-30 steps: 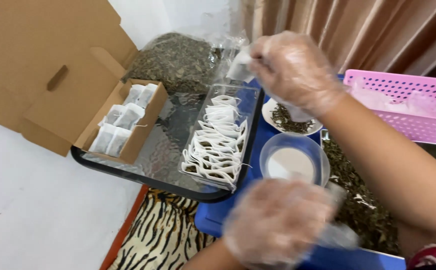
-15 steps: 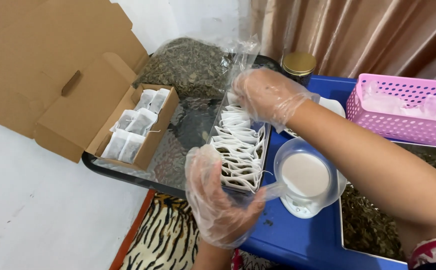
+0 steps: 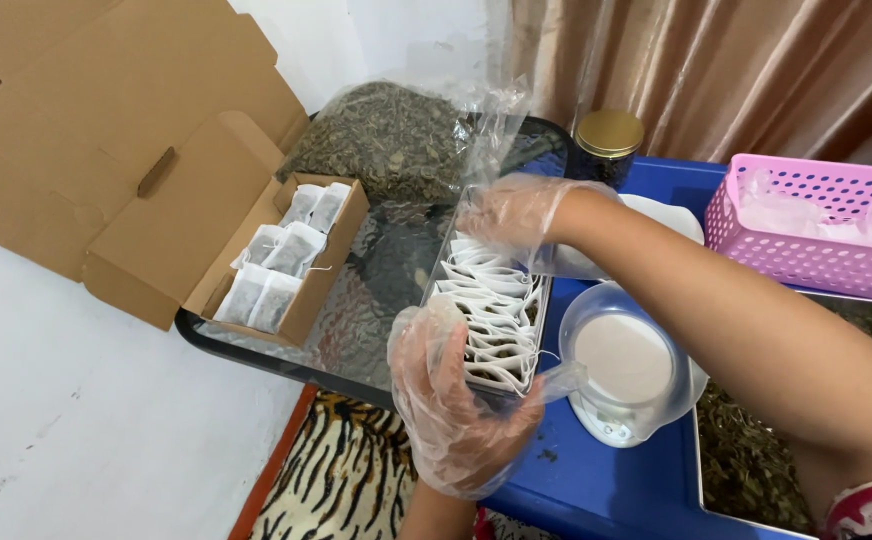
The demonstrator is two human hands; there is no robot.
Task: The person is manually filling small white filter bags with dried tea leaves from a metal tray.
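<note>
your gloved left hand (image 3: 456, 400) cups the near end of the clear tray (image 3: 491, 300) of tea bags (image 3: 491, 315); right hand (image 3: 516, 215) rests loosely curled at its far end. keep it level.

Single head-worn view, looks steeply down and forward from above the person's own arms, close range. The gloved left hand (image 3: 461, 405) sits bottom centre, the gloved right hand (image 3: 516, 212) mid-frame beyond it; the clear plastic tray of white paper filter bags (image 3: 491, 305) lies between both. No second view.
</note>
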